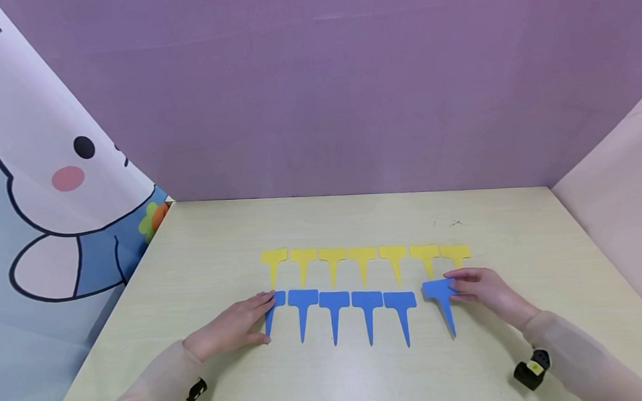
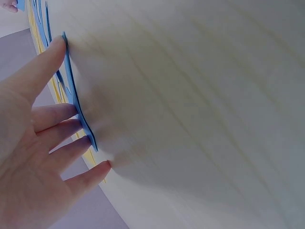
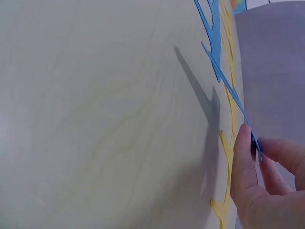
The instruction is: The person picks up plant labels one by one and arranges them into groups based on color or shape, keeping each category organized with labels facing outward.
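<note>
My right hand [image 1: 486,291] pinches the end of a T-shaped blue plant label [image 1: 439,290] between thumb and fingers. In the right wrist view this label [image 3: 228,86] is seen nearly edge-on, lifted, with its shadow on the tabletop. The left hand [image 1: 232,328] touches the leftmost blue plant label [image 1: 280,298], partly covering it. From the left wrist, the thumb [image 2: 55,52] meets the stem tip and spread fingers lie along the head. Between the hands, several blue plant labels [image 1: 334,301] lie side by side, stems toward me.
Behind the blue labels runs a row of yellow plant labels [image 1: 362,254], flat on the pale wooden table [image 1: 343,383]. A purple backdrop [image 1: 315,103] stands at the far edge. A cartoon-printed cloth [image 1: 39,199] hangs at left, a pale cloth [image 1: 630,206] at right.
</note>
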Motion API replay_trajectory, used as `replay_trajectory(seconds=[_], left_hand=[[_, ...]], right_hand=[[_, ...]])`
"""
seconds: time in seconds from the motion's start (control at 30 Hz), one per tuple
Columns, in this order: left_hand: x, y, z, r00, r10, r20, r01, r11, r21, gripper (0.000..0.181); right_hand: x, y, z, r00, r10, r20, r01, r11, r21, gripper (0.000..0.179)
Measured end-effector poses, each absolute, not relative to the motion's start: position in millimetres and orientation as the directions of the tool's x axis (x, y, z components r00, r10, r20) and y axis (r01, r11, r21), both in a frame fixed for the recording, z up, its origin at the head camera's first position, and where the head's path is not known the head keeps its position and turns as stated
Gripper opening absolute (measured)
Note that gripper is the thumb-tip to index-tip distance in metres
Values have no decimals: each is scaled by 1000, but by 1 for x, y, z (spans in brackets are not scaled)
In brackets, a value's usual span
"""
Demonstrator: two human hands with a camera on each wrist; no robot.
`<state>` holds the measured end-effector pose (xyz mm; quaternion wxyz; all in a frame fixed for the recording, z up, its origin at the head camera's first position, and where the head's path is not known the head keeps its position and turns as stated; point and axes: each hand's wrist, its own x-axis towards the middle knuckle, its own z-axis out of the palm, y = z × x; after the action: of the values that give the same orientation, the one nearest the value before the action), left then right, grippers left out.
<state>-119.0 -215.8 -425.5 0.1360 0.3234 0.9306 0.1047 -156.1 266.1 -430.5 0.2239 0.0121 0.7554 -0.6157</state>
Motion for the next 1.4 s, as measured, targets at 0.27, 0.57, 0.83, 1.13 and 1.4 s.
replay_trajectory(seconds=[0.27, 0.57, 0.83, 1.13, 1.4], left_hand=[[-119, -216, -427, -753, 633, -182, 579, 767, 276, 71], [-119, -216, -428, -759, 620, -199, 562, 778, 281, 72], [-118, -217, -427, -755, 631, -178, 577, 769, 275, 71], [-117, -217, -425, -756, 632, -173, 575, 767, 285, 71], [-116, -217, -423, -752, 640, -159, 585, 759, 285, 71]], right_hand=[[-155, 262, -434, -895, -252, -368, 304, 260, -917, 41], [-154, 258, -435, -890, -243, -386, 315, 284, -906, 39], [-153, 256, -435, -891, -210, -403, 320, 338, -885, 37], [-150, 254, -433, -911, -184, -368, 250, 463, -850, 34], [-147, 251, -432, -935, -221, -279, 107, 572, -813, 28]])
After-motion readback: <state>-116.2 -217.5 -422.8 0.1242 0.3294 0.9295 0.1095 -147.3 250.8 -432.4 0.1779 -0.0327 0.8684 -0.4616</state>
